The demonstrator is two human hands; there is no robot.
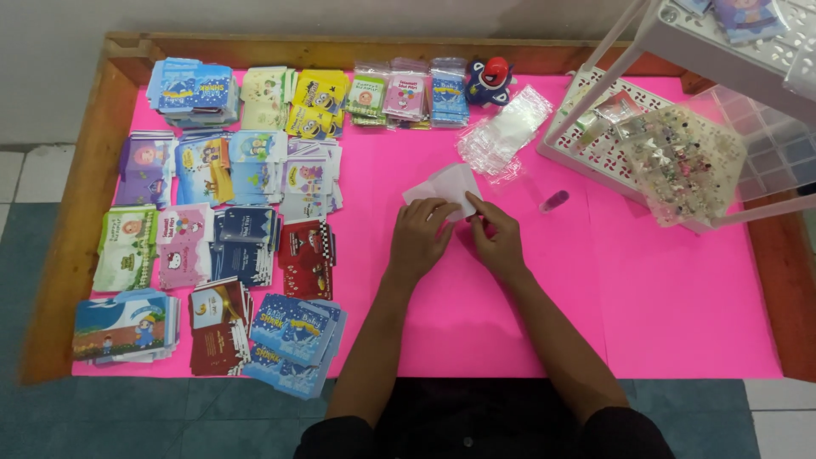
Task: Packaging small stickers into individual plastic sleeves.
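My left hand [422, 235] and my right hand [495, 237] meet at the middle of a pink-covered table [680, 306]. Both pinch the near edge of a small white paper envelope [446, 184] that lies flat, pointing away from me. A heap of clear plastic sleeves [507, 133] lies just beyond the envelope. A small pink tube [553, 201] rests to the right of my right hand.
Several stacks of colourful printed envelopes [217, 221] fill the table's left half. Packed sets [406, 92] and a red-blue toy figure [490, 80] sit at the far edge. A white plastic rack [612, 144] with a bag of small trinkets [684, 166] stands at right.
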